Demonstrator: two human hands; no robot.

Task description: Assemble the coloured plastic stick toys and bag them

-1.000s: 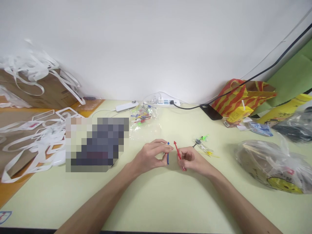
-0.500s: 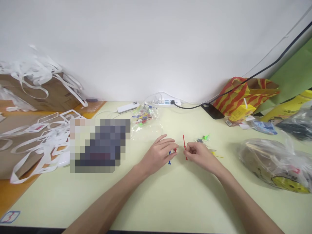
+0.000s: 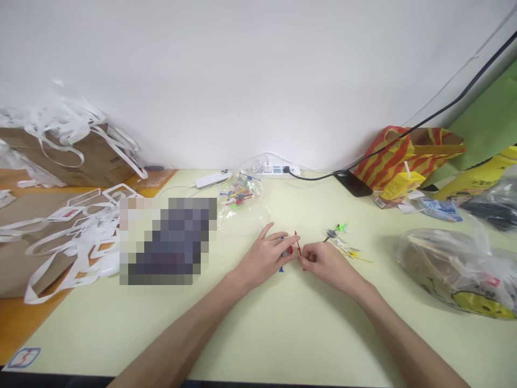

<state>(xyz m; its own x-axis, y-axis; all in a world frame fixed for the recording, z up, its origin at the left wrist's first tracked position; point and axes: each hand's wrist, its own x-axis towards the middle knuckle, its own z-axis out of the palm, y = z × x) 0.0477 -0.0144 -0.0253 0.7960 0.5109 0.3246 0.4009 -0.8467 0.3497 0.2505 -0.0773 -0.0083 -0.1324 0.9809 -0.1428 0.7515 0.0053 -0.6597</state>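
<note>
My left hand point(image 3: 262, 256) is over the table, its thumb and fingers around a small blue and red plastic piece point(image 3: 290, 250), much of it hidden by the fingers. Pinched in my right hand point(image 3: 323, 261) is a thin red plastic stick point(image 3: 298, 245), its upper end leaning left, close to my left fingertips. Beyond the right hand lie several small loose pieces: a bright green one point(image 3: 342, 227), a dark grey one point(image 3: 332, 233) and a yellow stick point(image 3: 361, 257).
A clear bag of colourful plastic parts point(image 3: 238, 196) lies behind the hands. At the wall is a power strip point(image 3: 274, 170) with a black cable point(image 3: 315, 178). A phone point(image 3: 355, 184), drink carton point(image 3: 399, 188) and wrapped package point(image 3: 440, 275) stand right; white straps point(image 3: 86, 237) and a blurred-out dark object point(image 3: 173, 242) left.
My right hand has brought the red stick left and closer to my left fingers. More of the blue and red piece shows under the left hand, which has barely moved.
</note>
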